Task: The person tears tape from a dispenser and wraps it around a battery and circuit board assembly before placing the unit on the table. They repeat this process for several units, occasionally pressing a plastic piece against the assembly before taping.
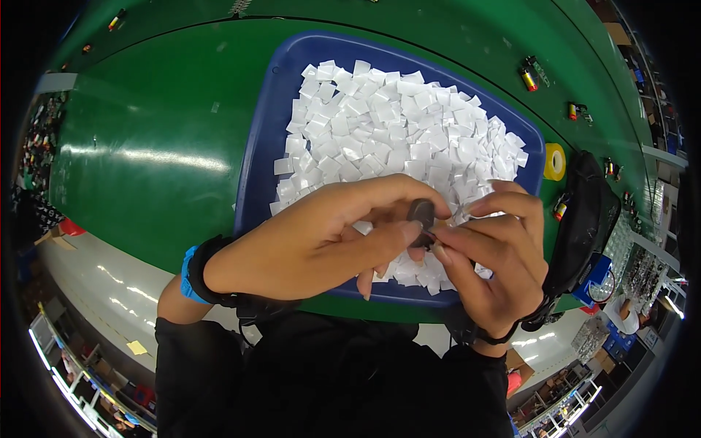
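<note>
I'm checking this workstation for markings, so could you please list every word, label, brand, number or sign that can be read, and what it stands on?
No text can be read in this view.
Dark piece in the left hand: no legible marking.
White pieces: no legible print.
Red-and-yellow part: too small to read.
Background shelves: too small and blurred to tell.

Glossy green tabletop; smooth plastic tray; dark piece, perhaps metal.
</note>
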A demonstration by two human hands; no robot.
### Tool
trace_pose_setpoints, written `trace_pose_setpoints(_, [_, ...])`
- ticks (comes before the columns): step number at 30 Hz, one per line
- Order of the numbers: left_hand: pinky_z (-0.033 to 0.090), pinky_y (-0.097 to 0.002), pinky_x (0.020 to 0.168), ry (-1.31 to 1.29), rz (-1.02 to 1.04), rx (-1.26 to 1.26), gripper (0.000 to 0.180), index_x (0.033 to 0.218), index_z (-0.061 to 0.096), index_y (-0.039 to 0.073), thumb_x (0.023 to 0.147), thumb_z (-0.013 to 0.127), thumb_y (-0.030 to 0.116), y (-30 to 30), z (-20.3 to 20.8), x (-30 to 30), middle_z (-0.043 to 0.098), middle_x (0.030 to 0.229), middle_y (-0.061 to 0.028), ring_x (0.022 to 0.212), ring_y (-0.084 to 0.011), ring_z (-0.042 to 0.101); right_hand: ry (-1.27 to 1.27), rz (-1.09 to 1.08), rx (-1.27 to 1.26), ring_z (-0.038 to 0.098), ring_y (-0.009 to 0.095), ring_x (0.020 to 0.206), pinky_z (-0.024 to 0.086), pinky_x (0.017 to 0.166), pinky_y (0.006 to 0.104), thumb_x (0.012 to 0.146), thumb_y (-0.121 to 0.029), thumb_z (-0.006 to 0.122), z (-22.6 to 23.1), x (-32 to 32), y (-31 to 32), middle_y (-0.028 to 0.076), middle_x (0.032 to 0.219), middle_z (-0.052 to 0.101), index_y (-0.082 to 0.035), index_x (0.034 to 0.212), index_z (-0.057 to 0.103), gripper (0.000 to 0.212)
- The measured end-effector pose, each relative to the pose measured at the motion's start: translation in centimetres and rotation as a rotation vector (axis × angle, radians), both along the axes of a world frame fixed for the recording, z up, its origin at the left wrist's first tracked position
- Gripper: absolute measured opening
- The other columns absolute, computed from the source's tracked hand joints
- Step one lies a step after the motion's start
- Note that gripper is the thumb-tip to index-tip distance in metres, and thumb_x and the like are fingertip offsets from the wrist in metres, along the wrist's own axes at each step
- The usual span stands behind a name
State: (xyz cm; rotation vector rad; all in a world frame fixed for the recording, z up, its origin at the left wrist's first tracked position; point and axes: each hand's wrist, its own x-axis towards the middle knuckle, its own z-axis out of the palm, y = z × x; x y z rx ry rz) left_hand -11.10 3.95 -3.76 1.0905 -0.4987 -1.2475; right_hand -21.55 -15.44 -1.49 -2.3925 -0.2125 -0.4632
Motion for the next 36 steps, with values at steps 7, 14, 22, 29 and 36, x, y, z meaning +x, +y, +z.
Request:
trace_pose_setpoints(7, [0.055, -0.0236, 0.066, -0.121, 0.003, 0.072, 0.036, 0.135, 0.049, -0.002, 0.1, 0.051, 0.006, 0.1, 1.0, 0.1, 0.064, 0.093, -0.0083, 0.076, -0.0122, 0.066, 0.048, -0.074, 0.147, 0.058, 0.025, 0.086, 0.046, 0.073, 0.0344, 0.065, -0.002, 0.084, -0.3, 0.2, 0.8, 0.004, 0.079, 0.064, -0.004, 0.087, 0.07, 0.026])
trace_pose_setpoints(14, [0.057, -0.0258, 0.069, -0.055, 0.078, 0.112, 0.035, 0.134, 0.052, -0.002, 0.099, 0.053, 0.005, 0.0, 0.7, -0.1, 0.066, 0.094, -0.0092, 0.077, -0.0129, 0.067, 0.121, -0.101, 0.14, 0.055, 0.024, 0.083, 0.045, 0.071, 0.0328, 0.067, 0.001, 0.082, -0.4, 0.2, 0.7, 0.003, 0.079, 0.064, -0.003, 0.086, 0.069, 0.023])
trace_pose_setpoints(22, [0.057, -0.027, 0.068, -0.179, 0.113, 0.047, 0.032, 0.13, 0.059, -0.002, 0.1, 0.051, 0.004, -0.1, 0.0, 0.0, 0.068, 0.088, -0.0102, 0.074, -0.0138, 0.067, 0.115, -0.098, 0.209, 0.054, 0.023, 0.082, 0.045, 0.07, 0.0332, 0.067, 0.0, 0.082, -0.7, 0.4, 0.7, 0.003, 0.08, 0.064, -0.003, 0.086, 0.069, 0.023])
trace_pose_setpoints(29, [0.056, -0.0264, 0.067, -0.352, 0.1, 0.056, 0.033, 0.131, 0.059, 0.0, 0.099, 0.053, 0.005, -0.1, 0.0, -0.2, 0.068, 0.086, -0.0098, 0.07, -0.0138, 0.067, 0.098, -0.112, 0.202, 0.054, 0.023, 0.082, 0.044, 0.07, 0.0327, 0.066, -0.001, 0.083, -0.6, 0.3, 0.7, 0.004, 0.08, 0.064, -0.003, 0.086, 0.07, 0.024])
trace_pose_setpoints(36, [0.053, -0.0285, 0.062, -0.659, 0.149, -0.005, 0.035, 0.127, 0.061, -0.001, 0.092, 0.06, 0.002, -0.3, -0.4, 0.0, 0.067, 0.083, -0.0116, 0.07, -0.0169, 0.067, 0.104, -0.126, 0.226, 0.054, 0.022, 0.081, 0.045, 0.069, 0.0316, 0.067, -0.001, 0.083, -0.8, 0.4, 0.7, 0.004, 0.079, 0.065, -0.004, 0.085, 0.07, 0.022])
